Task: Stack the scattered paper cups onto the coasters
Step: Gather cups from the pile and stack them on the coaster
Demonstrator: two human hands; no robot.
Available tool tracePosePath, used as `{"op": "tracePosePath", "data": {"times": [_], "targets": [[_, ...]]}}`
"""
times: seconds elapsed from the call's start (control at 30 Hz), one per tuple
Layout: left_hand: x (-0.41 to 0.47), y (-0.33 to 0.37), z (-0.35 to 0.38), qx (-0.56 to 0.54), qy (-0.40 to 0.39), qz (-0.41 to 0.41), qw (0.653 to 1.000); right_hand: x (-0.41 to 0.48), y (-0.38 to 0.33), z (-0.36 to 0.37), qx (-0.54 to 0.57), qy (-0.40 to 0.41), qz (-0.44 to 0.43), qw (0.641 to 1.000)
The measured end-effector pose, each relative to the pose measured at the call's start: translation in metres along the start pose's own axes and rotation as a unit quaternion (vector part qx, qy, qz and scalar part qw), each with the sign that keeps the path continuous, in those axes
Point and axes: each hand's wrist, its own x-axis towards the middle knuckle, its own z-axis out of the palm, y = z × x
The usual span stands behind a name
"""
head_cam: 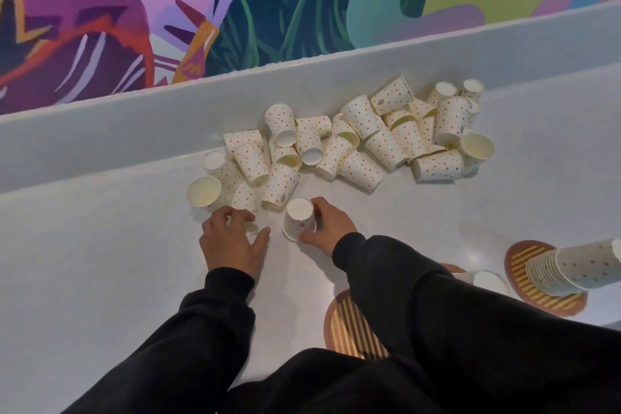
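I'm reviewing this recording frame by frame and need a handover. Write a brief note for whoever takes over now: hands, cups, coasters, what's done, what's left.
Left hand: curved over a lying cup; grip unclear.
Right hand: grips an upside-down cup.
Done: a tall stack sits on the right coaster; a lone cup shows past the right sleeve.
Left: the scattered pile. The near coaster shows no cups, though the sleeve hides part of it.
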Motion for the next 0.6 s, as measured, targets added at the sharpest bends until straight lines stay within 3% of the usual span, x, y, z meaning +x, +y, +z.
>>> {"op": "tracePosePath", "data": {"times": [0.13,0.4,0.5,0.6], "targets": [[-0.006,-0.003,-0.001,-0.079,-0.016,-0.038,0.996,0.0,0.001,-0.003,0.102,0.005,0.045,0.994],[-0.01,-0.003,-0.006,-0.182,-0.06,-0.171,0.966,-0.001,-0.002,-0.004,0.296,-0.001,0.139,0.945],[-0.017,0.002,-0.01,-0.233,-0.03,-0.225,0.946,-0.004,-0.003,-0.005,0.367,-0.01,0.171,0.915],[-0.022,0.009,-0.021,-0.27,0.019,-0.229,0.935,-0.008,-0.005,-0.008,0.46,-0.016,0.194,0.866]]}}
